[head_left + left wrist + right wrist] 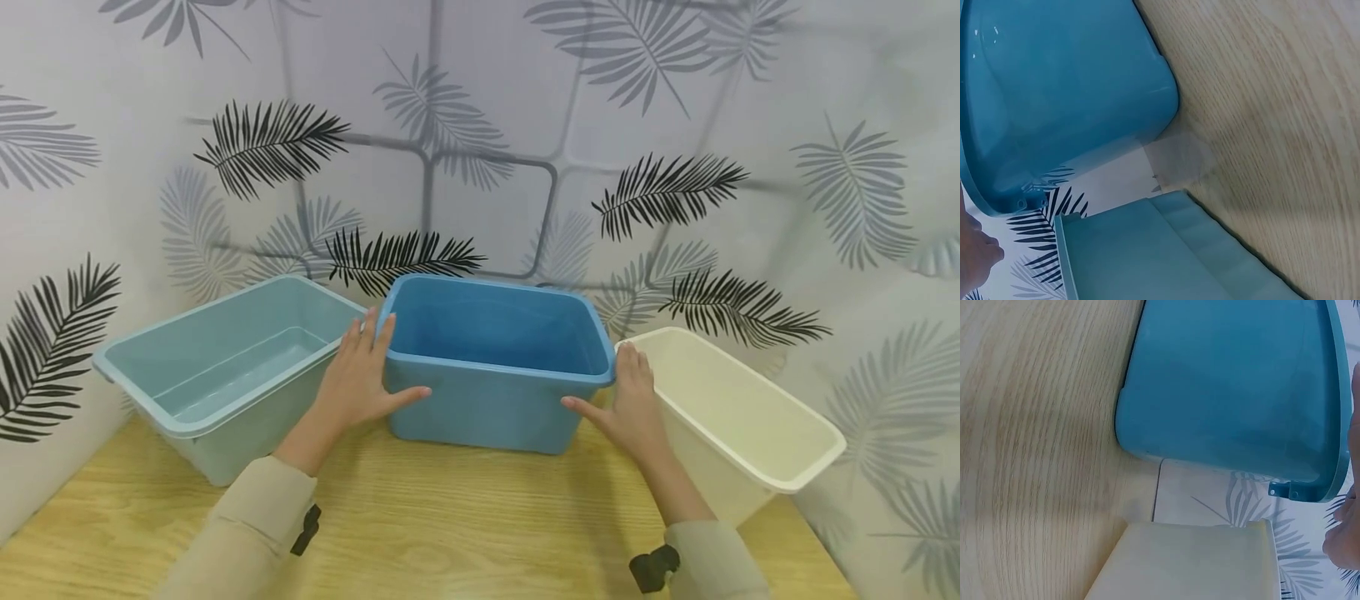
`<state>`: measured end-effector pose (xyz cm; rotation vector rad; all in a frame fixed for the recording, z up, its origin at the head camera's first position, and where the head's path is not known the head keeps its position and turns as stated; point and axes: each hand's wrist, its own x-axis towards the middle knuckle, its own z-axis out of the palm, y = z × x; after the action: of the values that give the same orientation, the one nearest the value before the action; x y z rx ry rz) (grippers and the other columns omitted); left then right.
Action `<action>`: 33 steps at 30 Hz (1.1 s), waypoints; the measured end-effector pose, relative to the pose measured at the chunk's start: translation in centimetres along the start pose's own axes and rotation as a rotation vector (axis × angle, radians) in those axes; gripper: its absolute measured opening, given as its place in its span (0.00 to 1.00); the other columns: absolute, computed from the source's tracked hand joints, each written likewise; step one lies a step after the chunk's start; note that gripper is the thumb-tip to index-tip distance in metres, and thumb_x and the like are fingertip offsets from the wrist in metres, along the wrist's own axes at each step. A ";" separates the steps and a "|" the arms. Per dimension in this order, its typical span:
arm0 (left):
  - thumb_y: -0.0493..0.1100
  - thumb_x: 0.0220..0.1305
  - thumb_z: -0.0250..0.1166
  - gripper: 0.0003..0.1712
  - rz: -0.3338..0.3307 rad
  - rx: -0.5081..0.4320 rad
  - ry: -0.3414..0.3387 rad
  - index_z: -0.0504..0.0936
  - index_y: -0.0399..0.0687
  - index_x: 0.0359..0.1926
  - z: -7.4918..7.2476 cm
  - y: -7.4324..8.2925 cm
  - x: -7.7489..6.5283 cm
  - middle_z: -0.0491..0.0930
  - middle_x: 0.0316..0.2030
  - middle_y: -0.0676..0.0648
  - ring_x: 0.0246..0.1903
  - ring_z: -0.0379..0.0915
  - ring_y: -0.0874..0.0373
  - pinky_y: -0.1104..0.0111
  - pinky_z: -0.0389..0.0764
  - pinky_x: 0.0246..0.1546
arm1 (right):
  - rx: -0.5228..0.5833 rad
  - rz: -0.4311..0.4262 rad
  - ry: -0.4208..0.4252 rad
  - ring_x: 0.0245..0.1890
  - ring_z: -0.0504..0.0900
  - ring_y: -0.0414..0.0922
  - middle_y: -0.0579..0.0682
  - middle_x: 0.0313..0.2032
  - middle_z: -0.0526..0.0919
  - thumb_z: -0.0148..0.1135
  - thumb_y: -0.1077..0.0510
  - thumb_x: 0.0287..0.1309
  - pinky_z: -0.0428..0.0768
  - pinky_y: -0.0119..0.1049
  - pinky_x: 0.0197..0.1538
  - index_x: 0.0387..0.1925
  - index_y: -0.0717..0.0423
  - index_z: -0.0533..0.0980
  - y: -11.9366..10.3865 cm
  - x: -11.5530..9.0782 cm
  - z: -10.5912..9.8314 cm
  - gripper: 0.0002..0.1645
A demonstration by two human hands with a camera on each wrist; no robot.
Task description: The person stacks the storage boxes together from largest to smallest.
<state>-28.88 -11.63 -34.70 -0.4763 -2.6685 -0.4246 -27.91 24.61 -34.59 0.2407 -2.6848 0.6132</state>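
A blue plastic bin (480, 404) stands upright in the middle of the wooden table, and its visible inside holds nothing. My left hand (358, 379) is at its left end, fingers straight and spread along the rim corner, thumb pointing across the front wall. At the opposite end, my right hand (630, 404) has its fingers extended upward beside the rim and its thumb toward the front wall. How firmly either hand touches the bin cannot be told. Both wrist views show the blue bin's wall, with only part of each hand at the frame edge.
To the left stands a pale green-blue bin (232, 417), angled, close to my left hand. A cream bin (720, 433) is angled on the right, beside my right hand. Behind the wooden table (450, 525) rises a wall covering (495, 108) with leaf prints.
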 end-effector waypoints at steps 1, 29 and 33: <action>0.73 0.49 0.59 0.63 0.003 0.003 -0.009 0.42 0.40 0.72 0.0 0.1 0.2 0.38 0.71 0.33 0.70 0.36 0.33 0.45 0.49 0.68 | -0.015 -0.002 -0.006 0.70 0.39 0.68 0.69 0.70 0.42 0.66 0.31 0.41 0.47 0.64 0.67 0.69 0.71 0.40 0.0 0.1 0.1 0.72; 0.71 0.55 0.56 0.62 -0.035 0.002 -0.148 0.41 0.30 0.70 0.3 -0.1 2.7 0.38 0.71 0.32 0.71 0.33 0.39 0.51 0.43 0.71 | -0.005 0.019 -0.117 0.70 0.32 0.67 0.70 0.70 0.34 0.58 0.25 0.44 0.43 0.63 0.68 0.68 0.73 0.36 0.2 2.6 0.7 0.74; 0.71 0.57 0.54 0.62 -0.063 -0.031 -0.160 0.39 0.27 0.69 0.4 -0.3 2.6 0.35 0.71 0.30 0.71 0.31 0.39 0.52 0.44 0.71 | 0.001 0.023 -0.144 0.70 0.30 0.67 0.70 0.70 0.33 0.57 0.24 0.44 0.42 0.63 0.68 0.68 0.73 0.35 0.1 2.8 0.6 0.74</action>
<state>-31.36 -11.02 -34.01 -0.4535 -2.8409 -0.4645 -30.72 24.18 -34.03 0.2634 -2.8286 0.6265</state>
